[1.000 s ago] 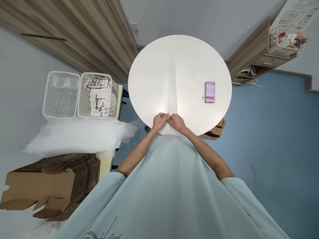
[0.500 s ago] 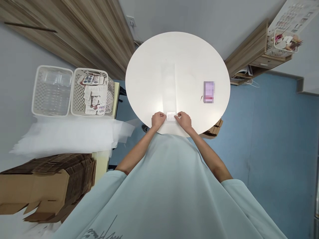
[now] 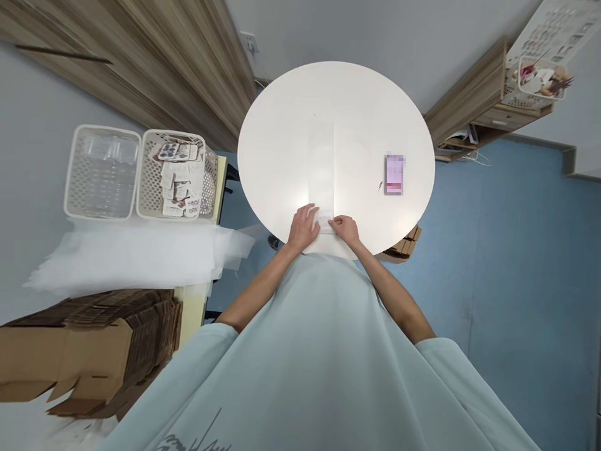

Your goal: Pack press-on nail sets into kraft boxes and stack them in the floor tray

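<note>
A long strip of thin white foam sheet [image 3: 322, 160] lies on the round white table [image 3: 277, 125], pointing away from me. At its near end the sheet is folded over a small flat white packet [image 3: 324, 222], now seen only dimly. My left hand [image 3: 304, 227] rests on the left side of this fold with fingers spread. On the right side, my right hand [image 3: 346, 228] has thumb and fingers pinched together at the sheet's edge.
A blurred pink-purple phone-like object [image 3: 394, 175] lies on the table's right side. At left stand a clear-plastic-filled basket [image 3: 68, 175], a basket of cards [image 3: 145, 194], stacked foam sheets [image 3: 141, 254] and flattened cardboard boxes [image 3: 94, 344]. A wooden cabinet [image 3: 469, 94] stands at right.
My left hand has gone from a pinch to spread fingers and shifted right onto the packet. The sheet's near end now covers the packet. My right hand stays almost in place.
</note>
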Motion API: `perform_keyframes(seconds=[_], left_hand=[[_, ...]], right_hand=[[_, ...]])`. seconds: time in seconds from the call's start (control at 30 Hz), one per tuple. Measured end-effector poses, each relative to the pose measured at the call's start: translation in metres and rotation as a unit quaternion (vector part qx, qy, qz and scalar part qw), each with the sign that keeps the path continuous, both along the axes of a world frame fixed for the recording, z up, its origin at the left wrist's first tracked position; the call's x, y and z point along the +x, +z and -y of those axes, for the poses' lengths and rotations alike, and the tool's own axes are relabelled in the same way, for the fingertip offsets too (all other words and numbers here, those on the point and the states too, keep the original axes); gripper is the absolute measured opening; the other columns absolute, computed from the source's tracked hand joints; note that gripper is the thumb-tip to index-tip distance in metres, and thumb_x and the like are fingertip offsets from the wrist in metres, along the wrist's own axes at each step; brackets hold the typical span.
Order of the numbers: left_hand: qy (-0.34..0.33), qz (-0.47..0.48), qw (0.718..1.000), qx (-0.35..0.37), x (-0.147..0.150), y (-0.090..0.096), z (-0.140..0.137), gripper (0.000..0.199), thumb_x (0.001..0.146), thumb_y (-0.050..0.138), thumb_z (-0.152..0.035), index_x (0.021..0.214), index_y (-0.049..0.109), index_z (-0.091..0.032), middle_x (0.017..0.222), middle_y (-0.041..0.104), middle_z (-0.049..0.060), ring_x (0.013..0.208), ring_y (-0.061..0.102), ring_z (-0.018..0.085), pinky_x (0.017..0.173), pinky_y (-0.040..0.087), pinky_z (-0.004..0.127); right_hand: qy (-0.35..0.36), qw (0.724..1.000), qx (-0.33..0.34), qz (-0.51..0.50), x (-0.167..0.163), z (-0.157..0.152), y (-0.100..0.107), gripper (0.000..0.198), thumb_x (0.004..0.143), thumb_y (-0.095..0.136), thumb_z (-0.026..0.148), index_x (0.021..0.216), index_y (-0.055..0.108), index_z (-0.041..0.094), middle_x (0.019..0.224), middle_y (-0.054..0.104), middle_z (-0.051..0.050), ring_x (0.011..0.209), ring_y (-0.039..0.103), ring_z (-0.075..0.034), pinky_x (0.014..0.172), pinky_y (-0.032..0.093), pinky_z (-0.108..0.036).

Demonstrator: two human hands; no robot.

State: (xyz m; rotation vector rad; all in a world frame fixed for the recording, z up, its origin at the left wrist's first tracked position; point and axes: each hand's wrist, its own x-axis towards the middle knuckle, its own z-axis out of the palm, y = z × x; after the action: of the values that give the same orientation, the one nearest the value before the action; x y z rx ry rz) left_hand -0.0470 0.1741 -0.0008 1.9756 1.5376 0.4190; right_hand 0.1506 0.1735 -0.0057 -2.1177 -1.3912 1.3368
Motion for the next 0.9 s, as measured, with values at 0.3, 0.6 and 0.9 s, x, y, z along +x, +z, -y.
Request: perform_keyframes(seconds=[0.3,0.6,0.9], left_hand=[[-0.181,-0.024,0.983,-0.02,-0.009,-0.008,0.018,0.067,0.09,0.065,-0.018,0.157,0.054,-0.018,0.167,0.05,0.019,0.157,0.045,0.036,0.135,0.025,0.061],[-0.146,-0.001,0.987,-0.066,-0.012,-0.002,0.015,0.058,0.092,0.064,-0.024,0.15,0.063,-0.025,0.159,0.061,0.01,0.148,0.055,0.032,0.132,0.031,0.058],[-0.053,0.061,0.992,-0.1,-0.014,0.0,0.0,0.031,0.096,0.068,-0.038,0.122,0.076,-0.024,0.133,0.076,0.008,0.127,0.068,0.031,0.115,0.05,0.046]], right_hand=[[-0.047,0.988,-0.072,-0.13,0.015,0.015,0.006,0.029,0.09,0.076,0.047,0.081,0.074,0.02,0.088,0.082,-0.007,0.06,0.07,-0.018,0.066,0.056,-0.031],[0.176,0.976,0.132,-0.004,0.026,0.032,0.022,0.056,0.094,0.056,0.022,0.149,0.059,0.03,0.161,0.058,-0.006,0.089,0.072,-0.022,0.092,0.058,-0.041],[0.164,0.977,0.129,-0.043,0.015,0.02,0.006,0.03,0.1,0.056,0.032,0.127,0.068,0.028,0.129,0.075,-0.003,0.094,0.07,-0.022,0.093,0.055,-0.035]])
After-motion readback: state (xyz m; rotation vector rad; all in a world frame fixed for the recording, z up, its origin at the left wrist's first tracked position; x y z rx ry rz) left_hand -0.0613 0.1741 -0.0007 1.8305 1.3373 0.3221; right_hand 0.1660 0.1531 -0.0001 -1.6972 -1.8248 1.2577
